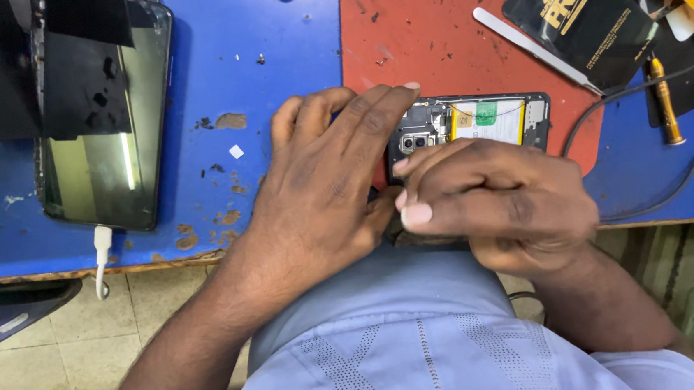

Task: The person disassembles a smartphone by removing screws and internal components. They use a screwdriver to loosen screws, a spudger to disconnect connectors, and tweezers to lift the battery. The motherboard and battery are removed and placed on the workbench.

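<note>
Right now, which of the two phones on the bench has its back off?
The opened phone on the red mat, under the left hand and right hand: camera module and battery exposed. The other phone, far left, lies closed.

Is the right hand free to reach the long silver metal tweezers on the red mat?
Probably yes: the right hand lies below the long silver metal tweezers, with only bare red mat between.

The opened phone [473, 123] shows bare metal and shiny plastic parts. It lies on a red mat [425, 32], dull and scratched. Left of the mat, the blue table top [268, 28] is chipped, and another phone [100, 157] has glossy glass.
</note>
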